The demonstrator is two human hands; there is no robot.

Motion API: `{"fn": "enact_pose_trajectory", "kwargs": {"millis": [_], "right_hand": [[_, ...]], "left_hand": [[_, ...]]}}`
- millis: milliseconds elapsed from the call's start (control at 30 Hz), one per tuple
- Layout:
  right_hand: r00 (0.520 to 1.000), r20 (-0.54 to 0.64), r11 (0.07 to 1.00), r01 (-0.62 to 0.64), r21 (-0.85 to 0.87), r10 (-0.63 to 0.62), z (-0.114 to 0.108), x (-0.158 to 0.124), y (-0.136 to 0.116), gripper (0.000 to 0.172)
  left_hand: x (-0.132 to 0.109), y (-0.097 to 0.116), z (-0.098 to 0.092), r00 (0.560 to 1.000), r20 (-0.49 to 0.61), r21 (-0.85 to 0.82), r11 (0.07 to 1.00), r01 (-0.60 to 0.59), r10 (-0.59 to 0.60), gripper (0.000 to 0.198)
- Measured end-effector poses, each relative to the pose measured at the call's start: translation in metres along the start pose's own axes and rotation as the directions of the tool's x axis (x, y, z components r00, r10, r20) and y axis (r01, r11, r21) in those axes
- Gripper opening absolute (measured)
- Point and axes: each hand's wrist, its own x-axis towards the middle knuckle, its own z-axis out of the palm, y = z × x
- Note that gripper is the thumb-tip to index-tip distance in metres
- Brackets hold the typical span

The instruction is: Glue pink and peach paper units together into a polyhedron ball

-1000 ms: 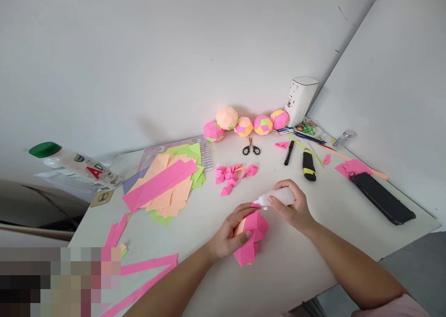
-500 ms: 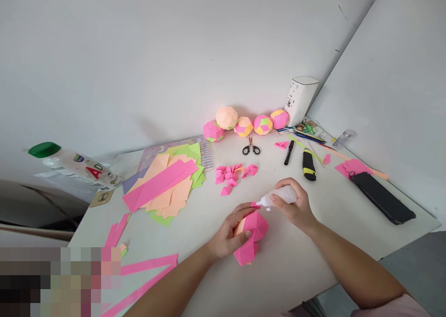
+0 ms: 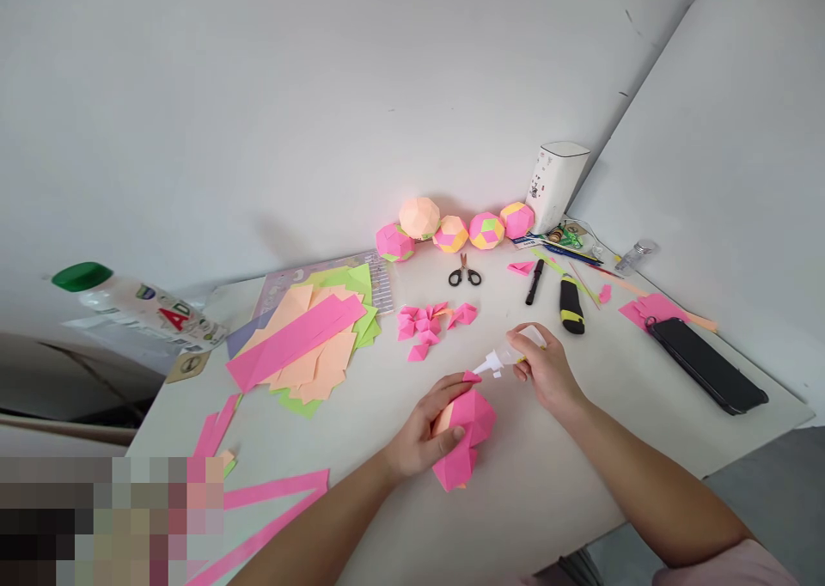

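Observation:
My left hand (image 3: 430,431) is closed around a faceted paper ball (image 3: 473,418), mostly pink with a peach part, near the front of the table. At its fingertips a small pink paper piece (image 3: 472,377) sticks up. In my right hand (image 3: 545,367) is a white glue bottle (image 3: 506,354), tilted so its thin nozzle points down left at that pink piece. The nozzle tip is at or very close to the paper; I cannot tell whether it touches. Several folded pink paper pieces (image 3: 422,324) lie just beyond my hands.
Finished paper balls (image 3: 486,230) line the wall beside a white box (image 3: 559,186). Scissors (image 3: 464,272), a black marker (image 3: 534,283), a cutter (image 3: 571,304) and a phone (image 3: 709,365) lie to the right. Paper sheets (image 3: 296,341) and a green-capped bottle (image 3: 135,302) are at left.
My right hand has shifted its grip on the glue bottle, showing more of its neck and a different side. My left hand and the paper ball have stayed in place.

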Motion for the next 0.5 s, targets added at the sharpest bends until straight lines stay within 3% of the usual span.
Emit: {"fn": "enact_pose_trajectory", "kwargs": {"millis": [333, 500], "right_hand": [[1.000, 0.019, 0.998, -0.006, 0.059, 0.005, -0.0010, -0.0003, -0.0030, 0.025], [0.997, 0.080, 0.984, -0.005, 0.176, -0.010, -0.0021, 0.0020, -0.0089, 0.030]], "left_hand": [[-0.0005, 0.0001, -0.0005, 1.000, -0.018, -0.027, 1.000, 0.012, -0.012, 0.050], [0.0000, -0.0036, -0.0022, 0.992, -0.101, -0.131, 0.989, 0.062, -0.076, 0.045]]}}
